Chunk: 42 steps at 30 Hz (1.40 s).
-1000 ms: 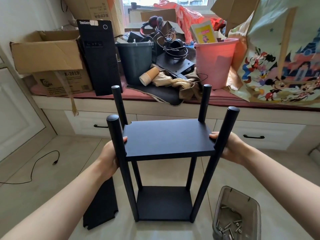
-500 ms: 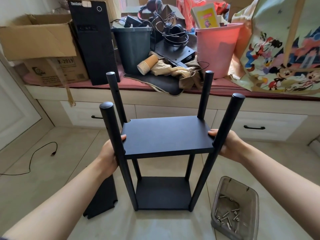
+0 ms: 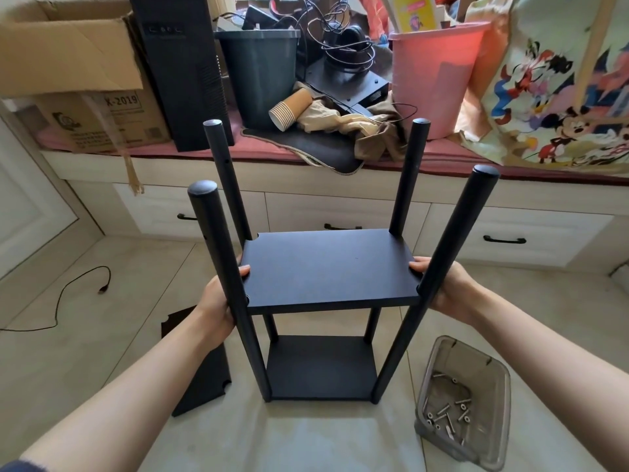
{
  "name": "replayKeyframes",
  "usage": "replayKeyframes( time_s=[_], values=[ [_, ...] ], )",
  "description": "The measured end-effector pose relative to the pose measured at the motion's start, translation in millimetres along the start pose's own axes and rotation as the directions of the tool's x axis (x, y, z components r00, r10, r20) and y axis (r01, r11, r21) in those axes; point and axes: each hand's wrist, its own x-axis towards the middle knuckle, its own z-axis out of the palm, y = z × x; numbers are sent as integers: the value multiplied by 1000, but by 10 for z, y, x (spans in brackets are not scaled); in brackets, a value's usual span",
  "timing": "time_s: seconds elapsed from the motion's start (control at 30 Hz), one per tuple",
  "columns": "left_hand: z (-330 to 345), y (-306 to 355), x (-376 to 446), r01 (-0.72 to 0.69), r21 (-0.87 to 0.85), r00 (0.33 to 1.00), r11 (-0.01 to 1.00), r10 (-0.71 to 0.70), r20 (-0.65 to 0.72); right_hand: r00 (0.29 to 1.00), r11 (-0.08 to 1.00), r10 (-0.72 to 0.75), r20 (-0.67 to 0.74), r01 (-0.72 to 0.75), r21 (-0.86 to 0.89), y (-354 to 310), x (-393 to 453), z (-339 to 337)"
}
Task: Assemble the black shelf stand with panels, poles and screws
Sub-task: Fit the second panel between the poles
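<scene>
The black shelf stand stands upright on the floor: a bottom panel (image 3: 321,366) with four poles rising from its corners, the near left pole (image 3: 221,267) and near right pole (image 3: 452,250) closest to me. A middle panel (image 3: 330,267) sits level between the poles at mid-height. My left hand (image 3: 218,304) grips its left edge, thumb on top, behind the near left pole. My right hand (image 3: 442,287) grips its right edge, thumb on top. A third black panel (image 3: 200,379) lies flat on the floor at the left. A clear plastic box (image 3: 476,366) with several metal screws (image 3: 449,413) lies at the right.
A low white drawer bench (image 3: 340,212) runs behind the stand, piled with a cardboard box (image 3: 68,49), a black computer tower (image 3: 183,69), a dark bin (image 3: 262,66), a pink bucket (image 3: 435,76) and a cartoon-print bag (image 3: 558,97). A black cable (image 3: 68,294) lies on the left floor.
The view has tilted downward and drawn closer to the stand. Both hands keep their grip on the middle panel's edges; the panel looks slightly lower along the poles.
</scene>
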Motion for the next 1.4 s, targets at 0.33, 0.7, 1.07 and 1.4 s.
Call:
replayKeyframes(
  time_s=[0.33, 0.7, 1.07, 1.4],
  values=[
    [-54, -120, 71, 40, -1, 999, 999, -40, -19, 1000, 1000, 15, -19, -15, -11, 101, 45, 3],
    [-69, -215, 84, 47, 38, 998, 998, -46, -40, 999, 998, 38, -23, -39, -49, 255, 110, -42],
    [-115, -363, 128, 70, 48, 997, 996, -69, -35, 999, 998, 44, 22, -44, -35, 367, 151, -59],
    [-150, -448, 155, 75, 83, 997, 994, -76, 12, 999, 998, 33, 38, -31, -50, 397, 201, -101]
  ],
)
